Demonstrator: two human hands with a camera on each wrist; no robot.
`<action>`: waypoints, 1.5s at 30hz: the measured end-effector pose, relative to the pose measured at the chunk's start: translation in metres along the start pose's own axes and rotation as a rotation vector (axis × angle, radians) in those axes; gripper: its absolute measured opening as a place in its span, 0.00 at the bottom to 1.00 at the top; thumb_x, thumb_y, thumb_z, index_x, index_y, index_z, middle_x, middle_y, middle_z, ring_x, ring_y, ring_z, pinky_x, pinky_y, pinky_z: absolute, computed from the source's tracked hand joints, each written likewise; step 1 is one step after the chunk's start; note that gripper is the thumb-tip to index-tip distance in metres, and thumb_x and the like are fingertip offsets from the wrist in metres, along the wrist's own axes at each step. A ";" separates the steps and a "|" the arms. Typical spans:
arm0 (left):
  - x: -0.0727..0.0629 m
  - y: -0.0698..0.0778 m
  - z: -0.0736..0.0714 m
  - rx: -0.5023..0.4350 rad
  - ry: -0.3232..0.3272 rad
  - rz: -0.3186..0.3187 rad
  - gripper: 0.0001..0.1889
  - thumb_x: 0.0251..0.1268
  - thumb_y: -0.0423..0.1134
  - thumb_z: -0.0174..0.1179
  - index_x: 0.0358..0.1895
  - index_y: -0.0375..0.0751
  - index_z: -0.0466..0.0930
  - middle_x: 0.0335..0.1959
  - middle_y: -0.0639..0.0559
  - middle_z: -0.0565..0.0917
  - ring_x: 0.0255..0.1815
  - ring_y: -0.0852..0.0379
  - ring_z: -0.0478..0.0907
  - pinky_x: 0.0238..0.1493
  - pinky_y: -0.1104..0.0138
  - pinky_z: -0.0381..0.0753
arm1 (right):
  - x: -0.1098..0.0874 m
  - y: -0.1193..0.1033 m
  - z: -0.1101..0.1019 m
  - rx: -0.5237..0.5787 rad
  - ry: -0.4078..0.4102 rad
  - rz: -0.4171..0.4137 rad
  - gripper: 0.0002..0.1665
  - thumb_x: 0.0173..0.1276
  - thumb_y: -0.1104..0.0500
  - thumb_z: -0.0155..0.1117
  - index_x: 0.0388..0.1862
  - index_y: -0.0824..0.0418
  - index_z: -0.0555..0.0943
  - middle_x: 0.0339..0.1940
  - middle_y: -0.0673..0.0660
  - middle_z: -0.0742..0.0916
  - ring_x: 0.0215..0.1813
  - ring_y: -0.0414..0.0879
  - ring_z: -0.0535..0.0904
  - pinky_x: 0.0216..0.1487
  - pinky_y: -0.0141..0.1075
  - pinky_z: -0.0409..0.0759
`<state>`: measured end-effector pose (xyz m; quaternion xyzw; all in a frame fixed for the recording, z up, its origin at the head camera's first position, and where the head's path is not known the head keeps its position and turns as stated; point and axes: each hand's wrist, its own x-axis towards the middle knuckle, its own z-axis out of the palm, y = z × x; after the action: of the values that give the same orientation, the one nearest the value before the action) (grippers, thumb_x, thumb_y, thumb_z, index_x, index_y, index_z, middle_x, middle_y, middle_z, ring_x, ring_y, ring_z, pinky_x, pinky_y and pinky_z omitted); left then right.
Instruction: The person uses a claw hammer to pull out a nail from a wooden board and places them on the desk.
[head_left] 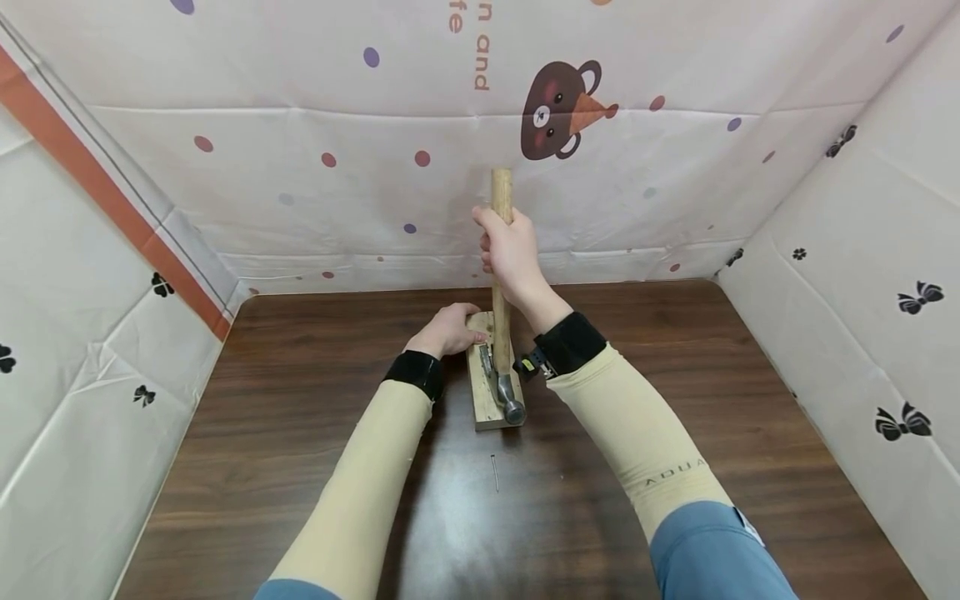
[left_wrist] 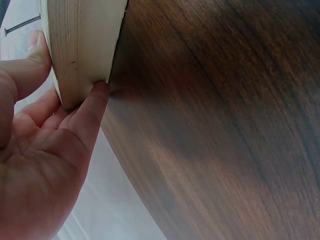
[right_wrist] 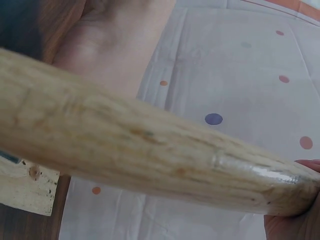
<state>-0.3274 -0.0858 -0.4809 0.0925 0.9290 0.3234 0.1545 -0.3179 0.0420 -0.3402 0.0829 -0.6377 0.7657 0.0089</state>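
My right hand [head_left: 512, 254] grips the wooden handle of a claw hammer [head_left: 502, 333], which points away toward the back wall. The hammer's metal head lies over the near part of a pale wooden block [head_left: 484, 412]. In the right wrist view the handle [right_wrist: 150, 142] fills the middle. My left hand [head_left: 447, 330] holds the block's far end, thumb on one face and fingers round the end, as the left wrist view shows. A nail [left_wrist: 22, 25] sticks out of the block near that thumb. Whether the claw touches a nail cannot be made out.
A loose nail [head_left: 495, 473] lies on the dark wood-grain table [head_left: 315, 400], just in front of the block. Printed white sheeting [head_left: 360, 192] stands along the back and both sides of the table.
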 end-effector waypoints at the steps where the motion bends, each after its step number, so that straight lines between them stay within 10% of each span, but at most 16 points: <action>1: 0.000 0.000 0.000 -0.002 0.000 -0.001 0.31 0.73 0.42 0.70 0.74 0.37 0.76 0.68 0.40 0.81 0.69 0.44 0.77 0.73 0.55 0.72 | -0.001 0.000 -0.001 -0.001 -0.001 -0.005 0.14 0.83 0.53 0.60 0.37 0.56 0.68 0.16 0.48 0.64 0.16 0.40 0.58 0.20 0.31 0.60; 26: -0.001 0.000 -0.001 -0.035 -0.006 -0.044 0.32 0.74 0.43 0.70 0.77 0.38 0.74 0.72 0.40 0.79 0.72 0.45 0.74 0.76 0.54 0.69 | -0.064 -0.008 -0.015 0.086 -0.058 -0.290 0.11 0.81 0.55 0.61 0.35 0.55 0.74 0.12 0.47 0.64 0.13 0.39 0.57 0.15 0.33 0.58; 45: -0.005 0.005 0.000 -0.028 -0.008 -0.047 0.32 0.76 0.43 0.69 0.78 0.37 0.72 0.73 0.40 0.78 0.70 0.46 0.75 0.75 0.55 0.69 | -0.141 -0.007 -0.033 0.264 -0.082 -0.796 0.10 0.70 0.71 0.49 0.27 0.70 0.64 0.10 0.51 0.62 0.11 0.40 0.56 0.12 0.35 0.59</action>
<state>-0.3223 -0.0834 -0.4761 0.0698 0.9257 0.3323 0.1669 -0.1815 0.0885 -0.3586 0.3536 -0.4523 0.7737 0.2679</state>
